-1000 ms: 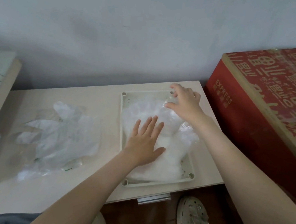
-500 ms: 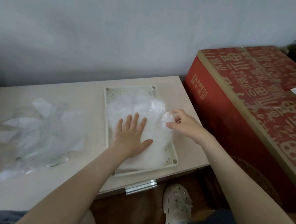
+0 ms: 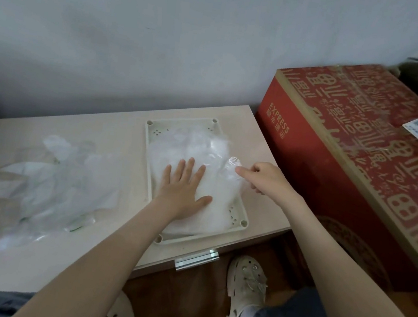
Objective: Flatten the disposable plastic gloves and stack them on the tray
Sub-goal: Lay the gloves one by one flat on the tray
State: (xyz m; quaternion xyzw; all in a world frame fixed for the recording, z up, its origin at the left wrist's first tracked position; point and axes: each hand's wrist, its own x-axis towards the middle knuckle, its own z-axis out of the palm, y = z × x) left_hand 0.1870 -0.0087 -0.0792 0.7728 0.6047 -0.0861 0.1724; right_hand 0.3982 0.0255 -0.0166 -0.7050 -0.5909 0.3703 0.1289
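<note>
A pale green tray (image 3: 152,135) lies on the right part of the beige table (image 3: 115,132). A stack of clear plastic gloves (image 3: 199,143) covers most of the tray. My left hand (image 3: 181,190) presses flat on that stack, fingers straight and spread. My right hand (image 3: 266,178) is at the tray's right edge and pinches a thumb-like flap of the top glove (image 3: 232,162) between thumb and forefinger. A loose pile of crumpled clear gloves (image 3: 59,178) lies on the table to the left of the tray.
A large red cardboard box (image 3: 349,155) stands close against the table's right side. A grey wall runs behind the table. A metal drawer handle (image 3: 197,259) sticks out under the front edge, above my white clogs (image 3: 248,278) on the wooden floor.
My right hand has come from the tray's far right corner down to its right edge, taking hold of the glove flap. The left hand stays pressed on the stack. My head has turned right.
</note>
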